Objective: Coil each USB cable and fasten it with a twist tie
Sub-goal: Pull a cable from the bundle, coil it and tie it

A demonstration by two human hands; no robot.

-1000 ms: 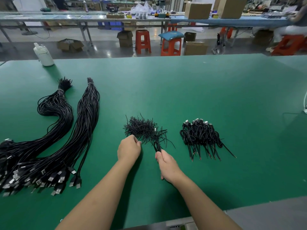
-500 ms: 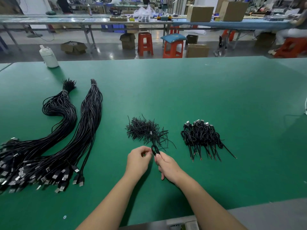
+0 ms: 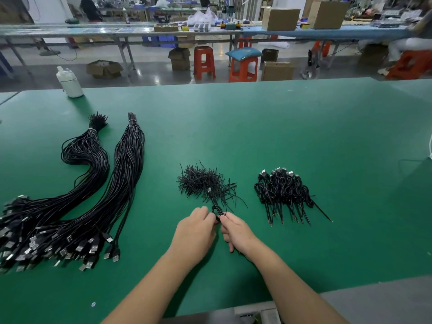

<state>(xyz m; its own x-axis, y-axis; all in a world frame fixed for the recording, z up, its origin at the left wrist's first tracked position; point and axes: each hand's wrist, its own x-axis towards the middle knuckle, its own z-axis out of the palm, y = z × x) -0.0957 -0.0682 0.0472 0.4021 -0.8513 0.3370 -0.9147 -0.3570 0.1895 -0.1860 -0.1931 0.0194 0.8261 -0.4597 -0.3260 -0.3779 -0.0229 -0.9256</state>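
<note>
A small coiled black USB cable point(image 3: 216, 210) sticks up between my two hands near the table's front middle. My right hand point(image 3: 236, 231) grips its lower part. My left hand point(image 3: 196, 230) meets it from the left, fingers curled at the coil; what they pinch is hidden. Just behind lies a heap of black twist ties point(image 3: 203, 181). To the right sits a pile of coiled, tied cables point(image 3: 284, 190). Two long bundles of loose USB cables point(image 3: 93, 195) lie at the left.
The green table point(image 3: 257, 127) stretches far back and to the right. A white bottle point(image 3: 69, 83) stands at its far left edge. The table's front edge point(image 3: 350, 291) runs below my forearms. Stools, boxes and benches stand beyond.
My left hand came away from the twist-tie heap and moved right, closing in on the coiled cable held by my right hand. The right hand stayed roughly in place.
</note>
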